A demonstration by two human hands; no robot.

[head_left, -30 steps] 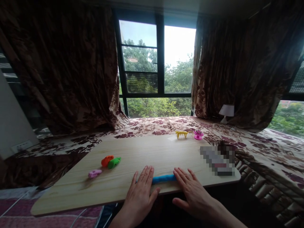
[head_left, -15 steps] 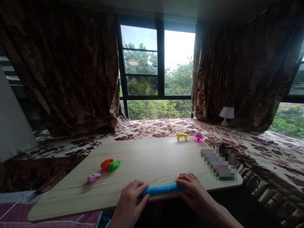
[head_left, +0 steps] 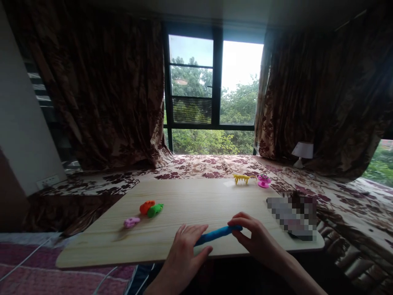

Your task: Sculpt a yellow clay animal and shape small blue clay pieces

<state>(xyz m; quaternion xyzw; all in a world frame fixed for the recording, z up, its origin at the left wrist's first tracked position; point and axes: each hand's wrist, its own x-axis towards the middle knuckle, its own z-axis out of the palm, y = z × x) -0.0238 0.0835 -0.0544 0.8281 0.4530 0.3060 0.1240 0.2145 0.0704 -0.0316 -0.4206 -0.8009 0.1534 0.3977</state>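
A long blue roll of modelling clay point(head_left: 215, 234) spans the space between my hands at the near edge of the board, slanting up toward the right. My right hand point(head_left: 250, 231) pinches its right end between thumb and fingers. The left end sits in the crook of my left hand point(head_left: 187, 250), between the thumb and the other fingers; its very tip is hidden there. To the left on the board lie an orange clay lump point(head_left: 146, 207), a green clay piece point(head_left: 155, 210) touching it, and a pink clay piece point(head_left: 132, 222).
The pale wooden board point(head_left: 101, 246) carries a yellow clay figure with legs point(head_left: 241, 178) and a magenta clay piece point(head_left: 264, 180) at its far edge. A blurred-out object point(head_left: 291, 217) lies on the right. Beyond are a flowered cloth, a small lamp point(head_left: 302, 152), curtains and a window.
The blue roll's right end has risen and tilted, now pinched by my right hand. Both hands have shifted slightly right in view, and the whole scene has moved right as the camera turned.
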